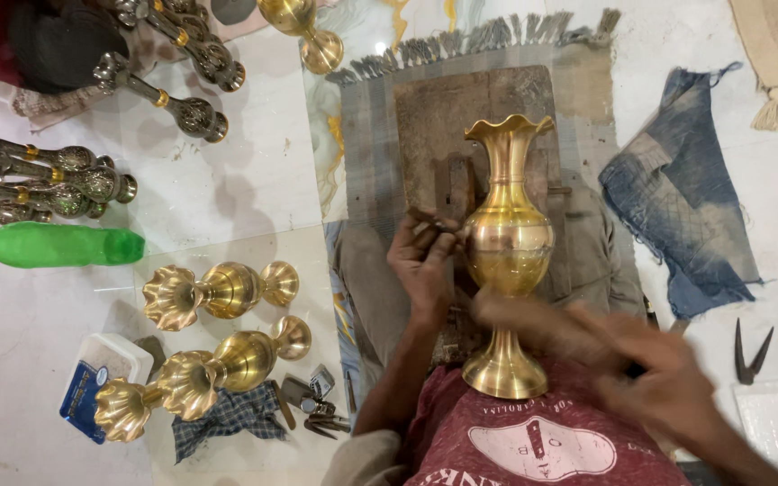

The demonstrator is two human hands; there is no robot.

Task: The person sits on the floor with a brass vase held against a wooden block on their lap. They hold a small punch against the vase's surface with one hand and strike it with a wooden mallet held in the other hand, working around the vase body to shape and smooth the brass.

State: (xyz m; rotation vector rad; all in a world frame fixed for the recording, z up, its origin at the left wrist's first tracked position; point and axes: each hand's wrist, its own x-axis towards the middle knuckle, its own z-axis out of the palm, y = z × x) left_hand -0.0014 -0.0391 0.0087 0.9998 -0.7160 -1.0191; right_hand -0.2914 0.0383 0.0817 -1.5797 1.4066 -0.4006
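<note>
One brass vase (508,252), tall, with fluted rim and flared foot, stands upright on the person's lap, its foot against the red shirt (533,441), over a wooden work board (447,117) that lies on a fringed grey mat (366,144) on the pale tiled floor (236,171).

Left hand (420,261): pressed to the left side of the vase's belly, fingers closed on a thin dark tool (427,219) whose tip meets the metal.

Right hand (623,360): blurred by motion, just right of the stem and foot; fingers look loose, but whether it grips anything cannot be told.

Handling, as a judgement: the tool point wants a firm, low brace against the belly, and the vase a steadying hold near the stem, since the tall body on a narrow foot would tip readily.

Surroundings, left side of the floor: three finished brass vases (218,292) lying on their sides; a group of dark, unpolished vases (47,180) beyond them towards the far left corner; a green plastic bottle (51,245) lying flat; a small white tub (105,373); a checked rag (227,418) with small metal tools (312,400). Right side: a blue cloth (677,216) and dark pliers (749,351).

Open room: bare tiles lie between the mat and the lying vases, and near the right edge of the floor beyond the blue cloth; the left side is crowded.
</note>
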